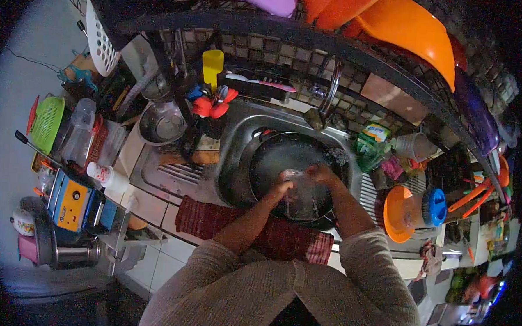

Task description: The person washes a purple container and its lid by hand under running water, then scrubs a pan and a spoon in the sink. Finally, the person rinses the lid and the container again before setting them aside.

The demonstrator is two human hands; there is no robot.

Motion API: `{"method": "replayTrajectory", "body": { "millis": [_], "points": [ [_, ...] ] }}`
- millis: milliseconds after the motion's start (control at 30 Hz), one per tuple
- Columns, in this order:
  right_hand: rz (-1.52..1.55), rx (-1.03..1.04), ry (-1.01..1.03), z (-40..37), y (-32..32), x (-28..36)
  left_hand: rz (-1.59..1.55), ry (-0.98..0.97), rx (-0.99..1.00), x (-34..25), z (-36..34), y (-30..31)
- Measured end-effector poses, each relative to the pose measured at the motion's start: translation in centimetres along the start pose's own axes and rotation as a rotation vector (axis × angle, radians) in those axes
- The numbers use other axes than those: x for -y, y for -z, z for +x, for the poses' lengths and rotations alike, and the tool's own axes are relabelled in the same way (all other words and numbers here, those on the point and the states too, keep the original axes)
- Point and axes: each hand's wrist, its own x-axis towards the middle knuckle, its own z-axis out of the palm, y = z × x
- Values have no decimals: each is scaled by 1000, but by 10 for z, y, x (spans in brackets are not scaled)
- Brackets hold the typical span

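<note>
Both of my hands are over a large dark round pan [273, 157] that sits in the metal sink [232, 144]. Between them is a clear, see-through container [303, 200], tilted over the pan. My left hand [283, 184] grips its left side, fingers curled at the upper edge. On the other side, my right hand [323, 175] closes on its upper right edge. The faucet [333, 87] stands behind the pan. Liquid seems to lie in the pan, though its surface is dim.
A red towel [275, 239] lies along the counter's front edge. Left of the sink stands a metal bowl [162, 122]. Right of it are a green pouch [371, 147] and a jug with a blue lid [434, 207]. A dark rack [249, 27] hangs overhead.
</note>
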Motion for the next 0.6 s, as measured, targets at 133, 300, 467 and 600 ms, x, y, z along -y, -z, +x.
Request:
{"method": "replayTrajectory", "body": {
  "millis": [133,300,467,600],
  "points": [
    [-548,-162,-64,2,-11,15,-15,-43,20,-2,-5,1],
    [-932,-287,-7,-2,-27,30,14,-34,-81,0,-3,-3],
    [-975,-506,20,-18,-49,57,5,-216,-10,12,10,4],
    [-841,-549,70,-13,-46,39,26,-209,7,2,1,-2]
  ]
}}
